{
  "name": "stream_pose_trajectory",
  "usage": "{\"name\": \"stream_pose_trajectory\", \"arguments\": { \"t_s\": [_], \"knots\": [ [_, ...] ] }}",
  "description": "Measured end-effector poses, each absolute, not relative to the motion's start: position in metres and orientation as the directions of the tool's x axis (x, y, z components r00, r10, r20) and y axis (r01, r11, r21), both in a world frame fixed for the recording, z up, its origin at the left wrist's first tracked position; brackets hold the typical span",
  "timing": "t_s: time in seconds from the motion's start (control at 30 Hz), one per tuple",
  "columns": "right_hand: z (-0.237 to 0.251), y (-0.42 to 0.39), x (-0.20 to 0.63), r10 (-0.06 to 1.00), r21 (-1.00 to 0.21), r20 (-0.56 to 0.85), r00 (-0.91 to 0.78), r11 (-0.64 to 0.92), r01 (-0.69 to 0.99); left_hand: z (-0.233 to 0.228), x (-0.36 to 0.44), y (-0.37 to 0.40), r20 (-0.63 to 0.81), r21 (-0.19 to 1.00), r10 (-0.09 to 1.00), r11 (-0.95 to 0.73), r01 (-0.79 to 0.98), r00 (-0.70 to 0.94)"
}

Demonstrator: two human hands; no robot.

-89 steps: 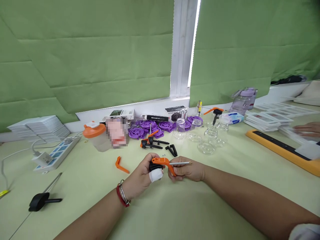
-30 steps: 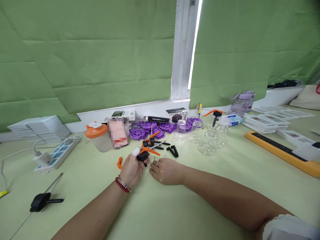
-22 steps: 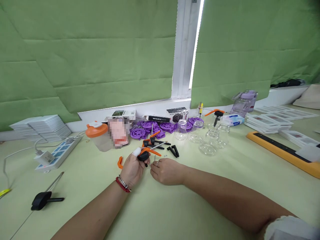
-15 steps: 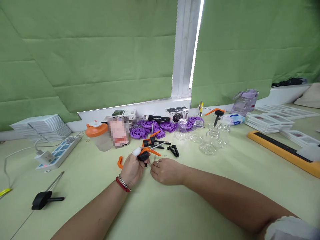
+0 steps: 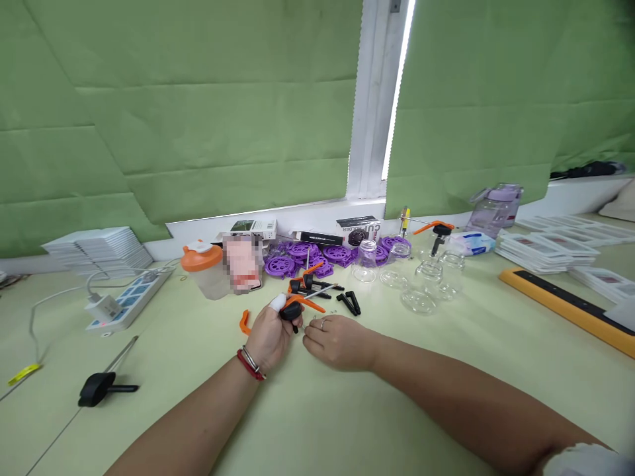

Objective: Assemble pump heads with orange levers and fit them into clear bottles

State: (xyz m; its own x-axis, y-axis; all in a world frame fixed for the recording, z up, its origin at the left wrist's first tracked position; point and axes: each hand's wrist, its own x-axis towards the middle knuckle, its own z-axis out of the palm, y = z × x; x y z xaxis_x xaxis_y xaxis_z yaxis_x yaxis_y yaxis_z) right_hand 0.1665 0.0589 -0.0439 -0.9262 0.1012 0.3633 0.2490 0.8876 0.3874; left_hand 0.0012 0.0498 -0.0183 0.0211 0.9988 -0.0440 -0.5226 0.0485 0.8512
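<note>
So from where I'm standing, the person's left hand (image 5: pixel 270 336) is wrapped snugly around a black-and-orange handle (image 5: pixel 291 311), just above the table (image 5: pixel 317 423), with a metal rod (image 5: pixel 321 291) poking out behind it toward the far side. The right hand (image 5: pixel 341 342) is right beside it, low to the tabletop, fingers curled in and tips bunched near something thin and shiny. Can't tell if they're actually pinching it, the fingers cover too much.

Looks to me like the fiddly small-parts step: handle steadied in one hand, the other busy with a tiny bit. I'd say the next move calls for a steady left and a precise fingertip pinch on the right, and lining things up carefully, since those bits look easy to drop.

Nearby there's a loose orange lever (image 5: pixel 245 322) left of the hands, a couple of black pegs (image 5: pixel 348 303) beyond the right one, and more orange-and-black pieces (image 5: pixel 308 283) behind.
</note>
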Motion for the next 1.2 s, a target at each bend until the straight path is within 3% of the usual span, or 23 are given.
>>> {"name": "stream_pose_trajectory", "arguments": {
  "t_s": [0.1, 0.2, 0.3, 0.4, 0.53, 0.7, 1.2],
  "knots": [
    [-0.034, 0.054, 0.17, 0.129, 0.204, 0.593, -0.795, 0.931, 0.303, -0.018, 0.001, 0.05, -0.042, 0.856, 0.999, 0.047, -0.515, 0.022],
    [-0.017, 0.047, 0.173, 0.312, -0.146, 0.793, -0.523, 0.931, 0.333, -0.018, 0.002, 0.048, -0.034, 0.859, 0.993, 0.086, -0.505, 0.111],
    [-0.001, 0.044, 0.175, 0.633, -0.574, 0.731, -0.254, 0.772, 0.274, -0.017, 0.006, 0.04, -0.074, 0.857, 0.964, 0.192, -0.479, 0.254],
    [0.006, 0.046, 0.175, 0.808, -0.798, 0.573, -0.142, 0.589, 0.132, -0.015, 0.011, 0.032, -0.113, 0.868, 0.926, 0.268, -0.418, 0.36],
    [0.004, 0.052, 0.173, 0.889, -0.895, 0.444, -0.117, 0.447, -0.001, -0.014, 0.014, 0.025, -0.121, 0.896, 0.885, 0.293, -0.335, 0.45],
    [0.002, 0.055, 0.171, 0.918, -0.921, 0.389, -0.074, 0.384, -0.068, -0.014, 0.014, 0.023, -0.139, 0.889, 0.849, 0.334, -0.314, 0.511],
    [0.0, 0.052, 0.167, 0.936, -0.948, 0.315, -0.157, 0.318, -0.004, -0.017, 0.016, 0.023, -0.159, 0.878, 0.85, 0.355, -0.322, 0.503]
  ]
}}
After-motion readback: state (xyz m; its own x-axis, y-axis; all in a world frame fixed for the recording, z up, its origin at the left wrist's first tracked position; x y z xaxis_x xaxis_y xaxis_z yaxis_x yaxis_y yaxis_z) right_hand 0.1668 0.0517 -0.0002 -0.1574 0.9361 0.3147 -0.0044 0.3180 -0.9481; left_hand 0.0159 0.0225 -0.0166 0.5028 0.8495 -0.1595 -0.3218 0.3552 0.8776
